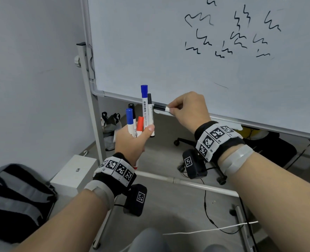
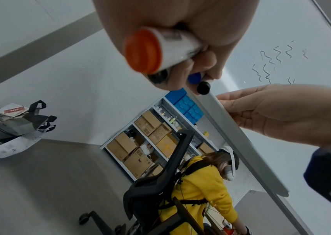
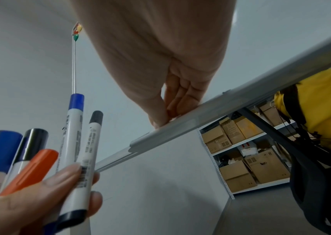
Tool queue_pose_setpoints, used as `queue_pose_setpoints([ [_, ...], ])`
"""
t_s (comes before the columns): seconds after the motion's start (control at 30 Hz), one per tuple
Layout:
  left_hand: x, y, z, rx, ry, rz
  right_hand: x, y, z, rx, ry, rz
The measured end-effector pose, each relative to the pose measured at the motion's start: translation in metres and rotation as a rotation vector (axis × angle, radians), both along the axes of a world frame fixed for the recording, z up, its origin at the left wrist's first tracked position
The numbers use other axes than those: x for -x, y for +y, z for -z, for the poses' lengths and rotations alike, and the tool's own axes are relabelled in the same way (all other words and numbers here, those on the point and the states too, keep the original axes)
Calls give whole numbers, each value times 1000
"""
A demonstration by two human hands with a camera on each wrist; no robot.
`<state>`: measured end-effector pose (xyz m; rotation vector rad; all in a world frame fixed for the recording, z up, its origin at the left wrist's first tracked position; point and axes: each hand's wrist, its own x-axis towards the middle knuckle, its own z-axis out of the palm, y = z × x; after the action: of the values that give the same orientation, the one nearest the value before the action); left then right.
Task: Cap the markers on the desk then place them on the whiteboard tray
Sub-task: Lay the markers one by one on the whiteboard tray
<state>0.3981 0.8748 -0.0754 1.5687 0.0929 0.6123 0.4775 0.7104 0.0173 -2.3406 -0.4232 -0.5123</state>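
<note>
My left hand (image 1: pixel 141 133) grips a bundle of several capped markers (image 1: pixel 144 106) upright in front of the whiteboard (image 1: pixel 168 51): two blue, two black and one red. Seen from the right wrist, the bundle (image 3: pixel 74 135) stands just left of the tray (image 3: pixel 180 127), gripped by the left hand (image 3: pixel 29 206). My right hand (image 1: pixel 173 110) pinches a black-capped marker (image 1: pixel 160 107) that lies level along the left end of the whiteboard tray (image 1: pixel 162 113). In the left wrist view the red marker's butt (image 2: pixel 142 50) fills the top, and the right hand (image 2: pixel 281 111) is at the tray (image 2: pixel 231 124).
The whiteboard stand's leg (image 1: pixel 187 182) and cables (image 1: pixel 207 211) cross the floor below. A white box (image 1: pixel 74 171) and a backpack (image 1: pixel 14 197) sit at the left, and an office chair base (image 1: pixel 196 142) under the board. Behind the board are a person in yellow (image 2: pixel 201 190) and a shelf of cardboard boxes (image 3: pixel 241 159).
</note>
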Motion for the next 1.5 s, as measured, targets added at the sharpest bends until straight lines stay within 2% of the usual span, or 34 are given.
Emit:
queue_pose_setpoints([
  [0.17, 1, -5, -2, 22, -15, 1, 12, -5, -3, -127, -61, -87],
  [0.33, 4, -14, -7, 38, -30, 20, 29, -6, -6, -283, 257, -409],
  [0.5, 8, -21, -11, 26, -44, 40, 37, -10, -8, -349, 356, -479],
  [0.63, 11, -24, -16, 29, -61, 66, 41, -11, -10, -280, 291, -385],
  [0.8, 10, -22, -19, 64, -54, 68, 35, -9, -8, -309, 344, -367],
  [0.93, 8, -18, -15, 77, -20, 34, 26, -16, -15, -281, 164, -243],
  [1.07, 3, -16, -13, 51, -8, 8, 15, -24, -23, -78, 1, -172],
  [1.23, 0, -17, -8, 31, 0, -9, 8, -28, -22, 135, 12, -195],
  [1.5, -1, -15, -3, 34, 20, -22, -3, -24, -9, 155, 26, -169],
])
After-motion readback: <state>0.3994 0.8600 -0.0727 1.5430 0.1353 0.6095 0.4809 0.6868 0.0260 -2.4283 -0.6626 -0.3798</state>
